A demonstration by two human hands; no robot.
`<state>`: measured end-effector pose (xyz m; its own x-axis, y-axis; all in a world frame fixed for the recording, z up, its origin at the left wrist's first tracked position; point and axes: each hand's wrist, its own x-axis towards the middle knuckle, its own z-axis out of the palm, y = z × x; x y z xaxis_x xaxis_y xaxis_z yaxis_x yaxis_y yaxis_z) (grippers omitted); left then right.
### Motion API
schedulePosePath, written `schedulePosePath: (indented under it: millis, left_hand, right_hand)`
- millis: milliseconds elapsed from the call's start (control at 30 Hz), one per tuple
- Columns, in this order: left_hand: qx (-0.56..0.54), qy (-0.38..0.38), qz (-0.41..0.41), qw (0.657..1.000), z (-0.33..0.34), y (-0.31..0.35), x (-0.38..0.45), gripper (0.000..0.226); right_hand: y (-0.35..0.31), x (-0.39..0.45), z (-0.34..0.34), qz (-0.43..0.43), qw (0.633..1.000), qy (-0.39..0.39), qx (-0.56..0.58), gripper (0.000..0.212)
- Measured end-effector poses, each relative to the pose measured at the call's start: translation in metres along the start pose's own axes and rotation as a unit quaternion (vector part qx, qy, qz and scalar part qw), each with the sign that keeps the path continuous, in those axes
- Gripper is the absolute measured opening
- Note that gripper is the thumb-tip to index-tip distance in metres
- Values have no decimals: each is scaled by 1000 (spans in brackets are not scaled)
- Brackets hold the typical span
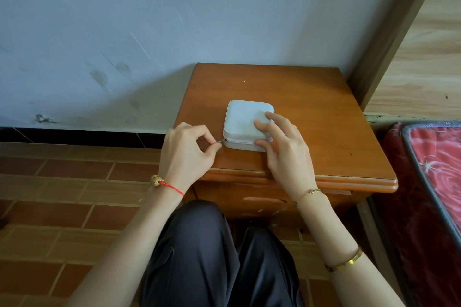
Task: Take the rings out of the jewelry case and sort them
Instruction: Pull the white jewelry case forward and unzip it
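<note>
A white square jewelry case [243, 119] with rounded corners lies closed on a brown wooden nightstand [311, 117]. My left hand [187, 149] pinches the small metal zipper pull [222, 141] at the case's front left corner. My right hand [282, 147] rests on the case's right side, fingers spread over the lid and thumb against the front wall. No rings are visible; the inside of the case is hidden.
The nightstand stands against a pale blue wall [124, 32]. A bed frame post [389, 32] and a red mattress [439, 169] lie to the right. Brown floor tiles [62, 194] spread to the left. My knees in dark trousers [212, 257] sit in front.
</note>
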<state>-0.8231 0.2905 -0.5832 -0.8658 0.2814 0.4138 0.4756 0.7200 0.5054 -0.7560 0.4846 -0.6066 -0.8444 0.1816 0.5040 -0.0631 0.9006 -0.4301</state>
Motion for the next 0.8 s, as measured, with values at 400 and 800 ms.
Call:
schedulePosePath:
  millis: [400,800]
  left_hand:
    - [14,-62,-9,998,22,-20,80,11]
    - [-18,-165,91,982,51,-17,130,16]
  right_hand:
    - [2,2,-3,-7,1000,13,20,19]
    - [5,4,-5,-14,1000,-1,15,17]
